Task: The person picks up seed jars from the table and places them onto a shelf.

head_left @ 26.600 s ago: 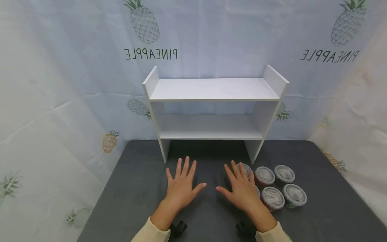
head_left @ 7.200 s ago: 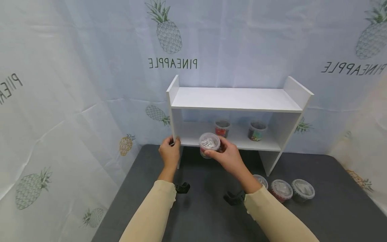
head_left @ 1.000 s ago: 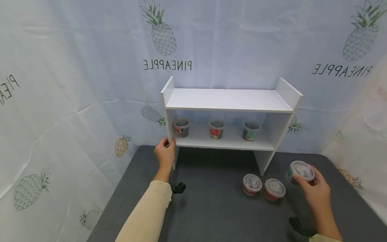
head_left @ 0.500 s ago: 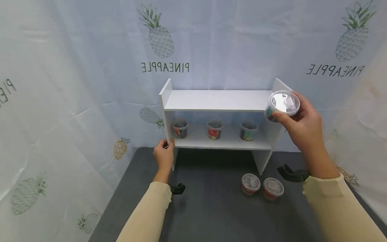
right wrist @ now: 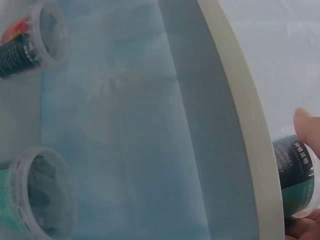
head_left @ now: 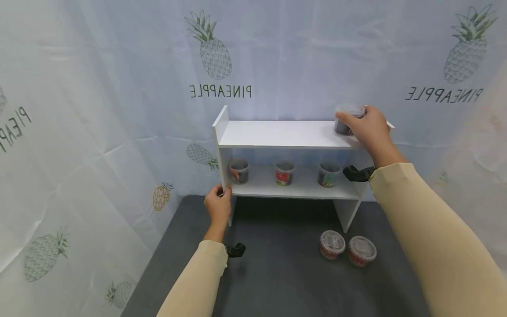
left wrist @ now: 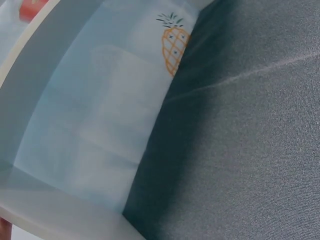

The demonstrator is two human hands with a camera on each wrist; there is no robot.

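Observation:
My right hand (head_left: 374, 132) holds a clear-lidded plastic tub (head_left: 342, 126) at the right end of the top board of a white two-tier shelf (head_left: 277, 133). In the right wrist view, thumb and fingers grip that tub (right wrist: 296, 172), which has a dark and green label; whether it bears fully on the board I cannot tell. My left hand (head_left: 219, 206) pinches the shelf's left side panel near the middle board. On that board stand three similar tubs: a left one (head_left: 239, 171), a middle red one (head_left: 284, 173) and a right green one (head_left: 328, 175).
Two red-labelled tubs (head_left: 332, 245) stand side by side on the dark grey table (head_left: 277, 273), in front of the shelf's right leg. A pineapple-print cloth (head_left: 285, 66) hangs behind the shelf and along the sides.
Across the earlier frames, three tubs went from table to middle board. Within the last second, my right hand carried a fourth up and left to the top board; my left hand kept its grip.

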